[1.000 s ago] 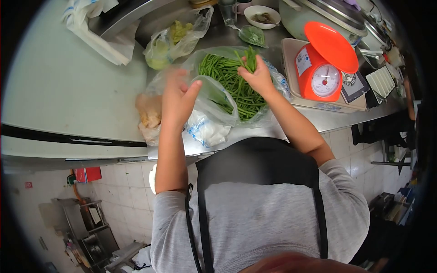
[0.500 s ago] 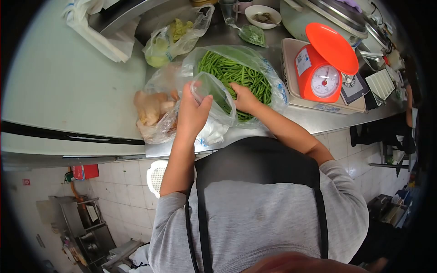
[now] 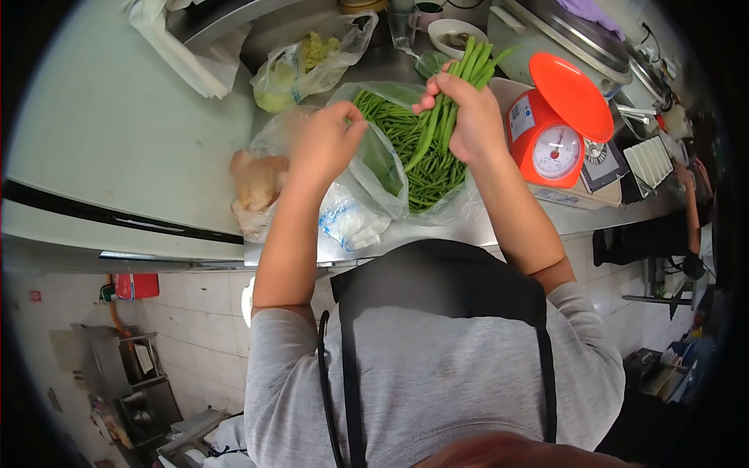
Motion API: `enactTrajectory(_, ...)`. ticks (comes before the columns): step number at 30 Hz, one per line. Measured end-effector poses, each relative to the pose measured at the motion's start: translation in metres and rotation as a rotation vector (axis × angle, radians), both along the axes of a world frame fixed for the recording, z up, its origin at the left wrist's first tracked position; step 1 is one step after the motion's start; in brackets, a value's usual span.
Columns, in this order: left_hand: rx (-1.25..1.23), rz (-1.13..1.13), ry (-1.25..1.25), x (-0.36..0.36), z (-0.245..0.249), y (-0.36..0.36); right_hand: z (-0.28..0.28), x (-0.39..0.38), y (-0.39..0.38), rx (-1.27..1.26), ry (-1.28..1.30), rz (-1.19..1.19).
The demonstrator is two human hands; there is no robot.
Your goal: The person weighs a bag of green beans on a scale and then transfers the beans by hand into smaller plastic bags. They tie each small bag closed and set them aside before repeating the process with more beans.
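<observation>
My right hand (image 3: 468,117) grips a bunch of green beans (image 3: 449,97), lifted upright above a large clear plastic bag of green beans (image 3: 406,168) lying on the steel counter. My left hand (image 3: 324,144) pinches the rim of a small clear plastic bag (image 3: 378,168) held open beside the big one. The two hands are a short distance apart over the beans.
An orange kitchen scale (image 3: 558,117) stands on a beige tray to the right. A bag of yellowish produce (image 3: 300,66) lies behind, a bag with pale brown pieces (image 3: 257,187) to the left. A bowl (image 3: 456,31), a cup and a large pot sit at the back. Another person's arm (image 3: 690,203) shows at far right.
My right hand dipped into the big bag, then rose holding a larger bunch of beans. My left hand kept the small bag and shifted slightly up.
</observation>
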State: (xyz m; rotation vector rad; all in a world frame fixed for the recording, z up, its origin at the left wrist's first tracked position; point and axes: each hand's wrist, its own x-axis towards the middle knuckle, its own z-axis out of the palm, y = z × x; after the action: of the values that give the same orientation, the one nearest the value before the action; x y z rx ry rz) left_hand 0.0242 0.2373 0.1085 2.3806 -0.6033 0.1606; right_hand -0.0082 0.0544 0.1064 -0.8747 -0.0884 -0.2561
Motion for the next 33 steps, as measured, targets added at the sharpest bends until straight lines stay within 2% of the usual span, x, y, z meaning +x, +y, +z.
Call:
enactTrajectory(1, -0.007, 0.012, 0.022, 0.005, -0.005, -0.003, 0.005, -0.009, 0.01, -0.057, -0.081, -0.031)
enactTrajectory(4, -0.03, 0.002, 0.06, 0.007, -0.008, -0.006, -0.003, -0.029, 0.043, -0.657, -0.416, -0.294)
enactTrajectory(6, -0.09, -0.016, 0.125, 0.008, -0.009, -0.006, -0.018, -0.021, 0.048, -0.797, -0.903, -0.212)
enactTrajectory(9, -0.215, -0.028, 0.238, 0.014, -0.017, 0.0, -0.043, -0.012, 0.059, -1.096, -1.069, -0.239)
enactTrajectory(11, -0.25, -0.036, 0.249, 0.015, -0.022, 0.004, -0.052, -0.008, 0.063, -1.067, -1.045, -0.261)
enactTrajectory(12, -0.342, -0.05, 0.318, 0.015, -0.025, 0.005, -0.056, -0.007, 0.065, -1.053, -1.032, -0.272)
enactTrajectory(15, -0.557, -0.078, 0.478, 0.01, -0.029, 0.005, -0.074, -0.018, 0.074, -0.822, -0.568, -0.036)
enactTrajectory(18, -0.635, -0.096, 0.503, 0.009, -0.029, 0.003, -0.074, -0.028, 0.075, -0.799, -0.58, -0.022)
enactTrajectory(21, -0.671, -0.132, 0.493, 0.01, -0.035, 0.001, -0.061, -0.025, 0.075, -0.801, -0.731, -0.035)
enactTrajectory(24, -0.685, -0.147, 0.48, 0.006, -0.029, 0.001, -0.071, -0.021, 0.075, -0.816, -0.628, 0.005)
enactTrajectory(27, -0.646, -0.169, 0.509, 0.004, -0.032, 0.008, -0.084, -0.012, 0.072, -0.971, -0.19, 0.0)
enactTrajectory(29, -0.564, -0.14, 0.487, 0.007, -0.044, 0.01, -0.073, -0.008, 0.06, -1.097, -0.08, 0.008)
enactTrajectory(30, -0.632, -0.137, 0.491, 0.007, -0.046, 0.01, -0.067, -0.006, 0.056, -1.157, -0.021, 0.013)
enactTrajectory(33, -0.776, -0.124, 0.499, 0.004, -0.046, 0.005, -0.071, -0.001, 0.06, -1.06, -0.067, 0.028)
